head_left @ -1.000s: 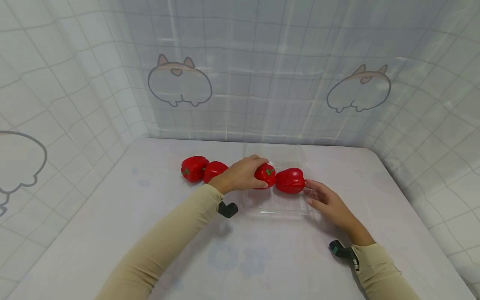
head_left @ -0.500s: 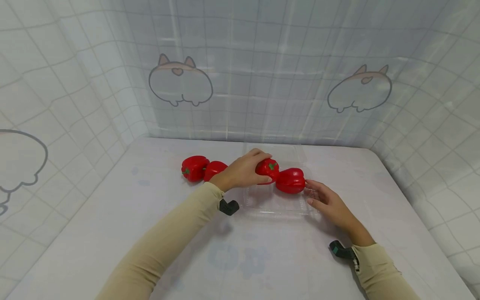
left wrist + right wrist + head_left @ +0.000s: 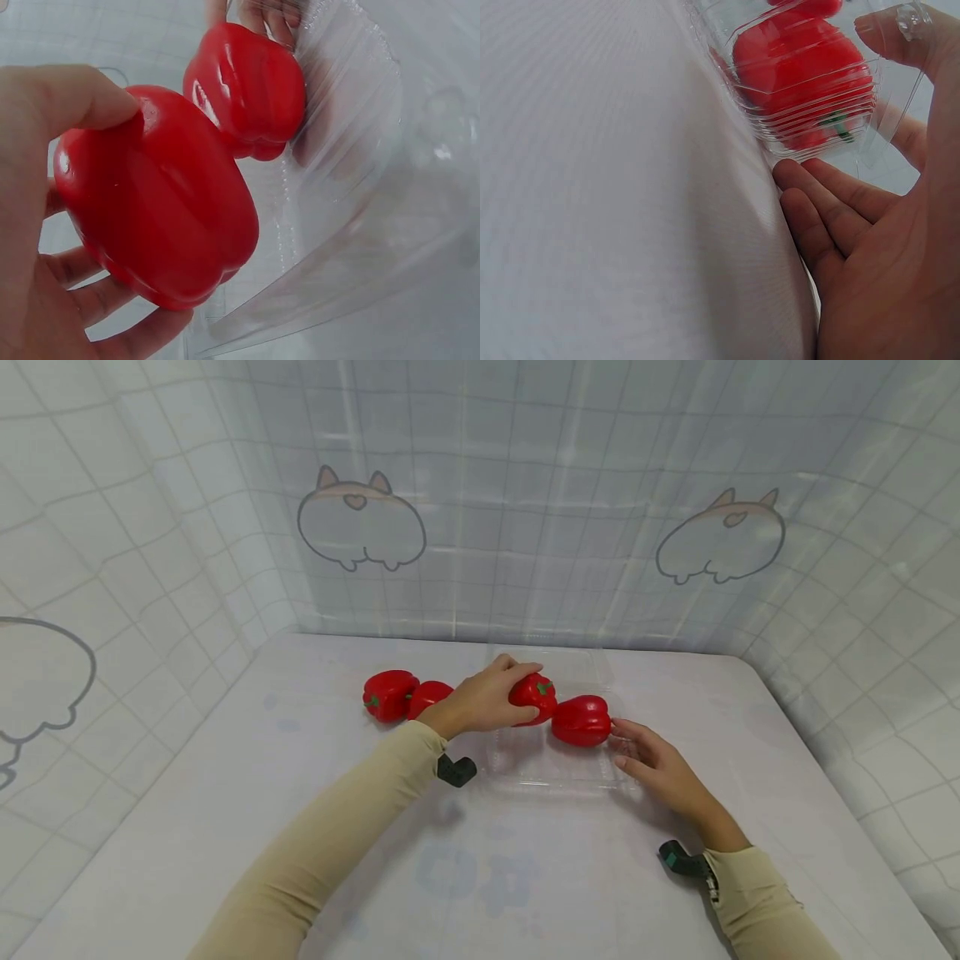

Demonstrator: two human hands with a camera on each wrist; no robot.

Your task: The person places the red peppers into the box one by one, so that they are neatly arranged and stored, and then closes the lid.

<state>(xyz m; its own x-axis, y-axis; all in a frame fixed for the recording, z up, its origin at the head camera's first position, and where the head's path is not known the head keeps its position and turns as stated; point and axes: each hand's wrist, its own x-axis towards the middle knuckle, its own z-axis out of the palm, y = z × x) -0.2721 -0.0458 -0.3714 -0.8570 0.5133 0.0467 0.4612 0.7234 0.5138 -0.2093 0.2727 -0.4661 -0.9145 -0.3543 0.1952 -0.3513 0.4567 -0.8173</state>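
Left hand [image 3: 487,697]: grip closed round red pepper [image 3: 169,199]; probably light, stiff, slippery; best held by broad sides. Right hand [image 3: 666,770]: grip relaxed, fingers at clear container [image 3: 551,784].

Smooth, glossy peppers [image 3: 165,202], a shiny clear-plastic container [image 3: 551,768] and matt cloth sleeves [image 3: 337,835]

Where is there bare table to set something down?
Free: the table on the near side of the clear container, between the sleeves; left of the two loose red peppers; right of the right hand. Crowded: above the container, where the left hand holds a third pepper close to the pepper inside.
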